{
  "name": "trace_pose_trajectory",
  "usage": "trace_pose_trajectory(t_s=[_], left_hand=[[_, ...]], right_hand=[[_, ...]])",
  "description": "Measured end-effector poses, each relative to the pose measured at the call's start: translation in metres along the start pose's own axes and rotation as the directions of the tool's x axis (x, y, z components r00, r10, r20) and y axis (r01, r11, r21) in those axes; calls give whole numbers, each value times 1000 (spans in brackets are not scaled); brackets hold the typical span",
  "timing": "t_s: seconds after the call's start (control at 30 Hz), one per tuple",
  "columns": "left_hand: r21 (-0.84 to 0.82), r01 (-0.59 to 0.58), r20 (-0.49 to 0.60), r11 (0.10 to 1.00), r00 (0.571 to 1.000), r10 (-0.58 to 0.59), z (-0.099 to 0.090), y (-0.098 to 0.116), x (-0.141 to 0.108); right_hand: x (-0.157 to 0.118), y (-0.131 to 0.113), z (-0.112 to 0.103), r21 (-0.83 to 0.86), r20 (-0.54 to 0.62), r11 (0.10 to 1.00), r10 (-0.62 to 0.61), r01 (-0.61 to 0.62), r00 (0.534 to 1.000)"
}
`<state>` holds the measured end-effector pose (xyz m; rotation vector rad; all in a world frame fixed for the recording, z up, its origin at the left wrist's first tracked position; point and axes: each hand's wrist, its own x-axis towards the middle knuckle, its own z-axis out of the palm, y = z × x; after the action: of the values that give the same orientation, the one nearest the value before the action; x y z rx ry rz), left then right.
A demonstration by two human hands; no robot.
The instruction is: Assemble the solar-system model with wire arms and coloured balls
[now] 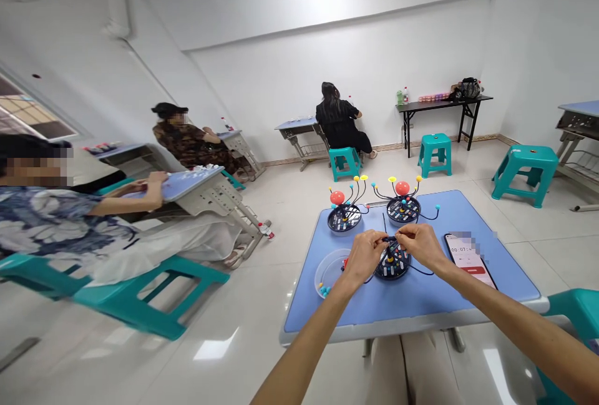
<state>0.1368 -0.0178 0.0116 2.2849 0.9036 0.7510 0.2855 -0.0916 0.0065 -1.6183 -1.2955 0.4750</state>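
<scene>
In the head view, a partly built solar system model (392, 268) stands in front of me, with a round black printed base, a yellow post and thin black curved arms. My left hand (365, 254) pinches a black arm piece at the top of the post from the left. From the right, my right hand (421, 246) has its fingertips closed on the same black piece. The fingers hide the joint itself. Beside my left hand is a clear plastic bowl (322, 271) holding small blue and orange balls and something red, partly covered by that hand.
Behind stand two finished-looking models, one at left (344, 219) and one at right (403, 208), each with a red ball. A phone (469, 260) showing a timer lies on the blue table (346, 314). Other people sit at nearby desks. Green stools (526, 171) stand around.
</scene>
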Motion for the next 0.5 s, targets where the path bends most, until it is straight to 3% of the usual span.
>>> trace_pose_trajectory(t_s=[0.2,0.5], left_hand=[[40,36,38,999,999,-38,6,-6,3],[18,74,133,997,988,-76,7,-7,2]], right_hand=[[1,-5,-1,-374,65,927,-13,36,998],[10,-15,-4,-610,250,789,108,70,962]])
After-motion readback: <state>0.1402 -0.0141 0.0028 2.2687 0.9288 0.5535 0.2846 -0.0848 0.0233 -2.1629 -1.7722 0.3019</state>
